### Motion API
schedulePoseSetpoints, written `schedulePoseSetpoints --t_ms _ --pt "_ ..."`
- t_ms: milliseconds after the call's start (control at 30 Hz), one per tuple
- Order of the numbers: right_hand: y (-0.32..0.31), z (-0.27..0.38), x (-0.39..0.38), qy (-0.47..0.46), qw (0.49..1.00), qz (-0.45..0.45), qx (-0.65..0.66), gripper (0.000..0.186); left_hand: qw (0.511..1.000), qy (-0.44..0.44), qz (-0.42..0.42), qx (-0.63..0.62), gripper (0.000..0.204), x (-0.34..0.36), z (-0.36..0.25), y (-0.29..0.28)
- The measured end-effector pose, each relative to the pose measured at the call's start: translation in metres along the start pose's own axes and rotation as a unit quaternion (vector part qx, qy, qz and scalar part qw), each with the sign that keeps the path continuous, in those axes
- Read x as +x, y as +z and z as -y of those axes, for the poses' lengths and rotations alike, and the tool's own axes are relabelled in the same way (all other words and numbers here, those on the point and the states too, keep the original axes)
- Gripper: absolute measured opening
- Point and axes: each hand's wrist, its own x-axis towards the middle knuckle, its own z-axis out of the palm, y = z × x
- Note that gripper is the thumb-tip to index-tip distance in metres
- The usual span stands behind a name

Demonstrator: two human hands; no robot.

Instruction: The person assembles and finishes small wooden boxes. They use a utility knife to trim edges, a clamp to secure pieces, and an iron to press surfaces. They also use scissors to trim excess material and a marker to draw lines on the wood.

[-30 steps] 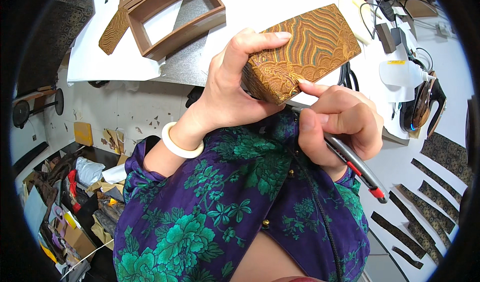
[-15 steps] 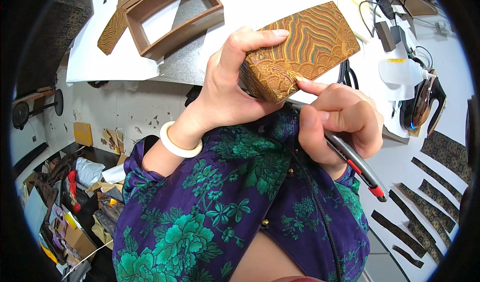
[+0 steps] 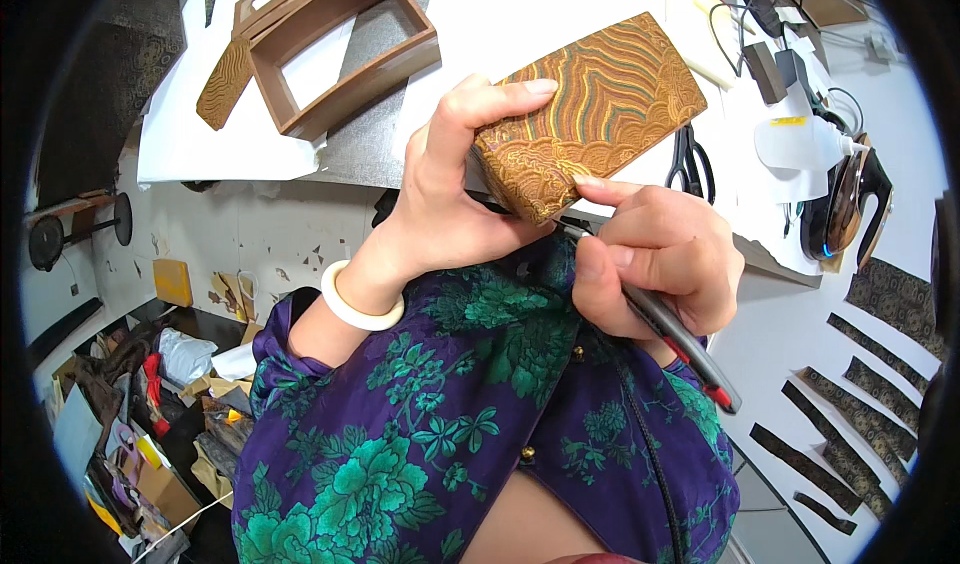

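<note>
A box (image 3: 600, 104) covered in gold brocade with wavy stripes is tilted in front of me, above the table's near edge. My left hand (image 3: 450, 169) is closed around its left end, thumb on the patterned top and fingers out of sight beneath. My right hand (image 3: 665, 249) grips a grey and red utility knife (image 3: 690, 349), whose metal tip is close to the box's near lower corner. Whether the tip touches the fabric I cannot tell. The right forefinger rests against the box's near edge.
At the upper left lie a brown open frame (image 3: 290, 114) and a brocade piece (image 3: 225, 84). Black scissors (image 3: 690, 164) lie right of the box, and a white bottle (image 3: 800, 144) and an iron (image 3: 850, 199) farther right. Dark fabric strips (image 3: 805, 464) are at lower right.
Both hands have shifted slightly left and toward me with the box and the knife. More of the scissors shows now. The grips look the same.
</note>
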Motion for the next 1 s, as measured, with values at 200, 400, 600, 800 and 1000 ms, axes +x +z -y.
schedulePoseSetpoints --t_ms 200,400,600,800,1000 --pt "0.001 -0.009 -0.01 0.095 0.983 -0.146 0.054 0.019 0.999 0.013 -0.04 0.016 0.069 0.011 -0.008 -0.001" --pt "-0.002 -0.021 -0.013 0.084 0.966 -0.177 0.171 0.022 0.98 -0.169 -0.085 -0.061 0.024 0.027 -0.038 -0.009" --pt "0.0 -0.026 -0.014 0.089 0.949 -0.192 0.232 0.023 0.984 -0.167 0.009 -0.064 0.054 0.018 -0.04 -0.015" --pt "0.001 -0.028 -0.015 0.091 0.95 -0.197 0.224 0.021 0.935 -0.245 0.027 -0.256 0.064 0.023 -0.049 -0.022" --pt "0.002 -0.028 -0.014 0.088 0.95 -0.194 0.23 0.021 0.973 -0.213 0.058 -0.058 0.064 0.026 -0.055 -0.019"
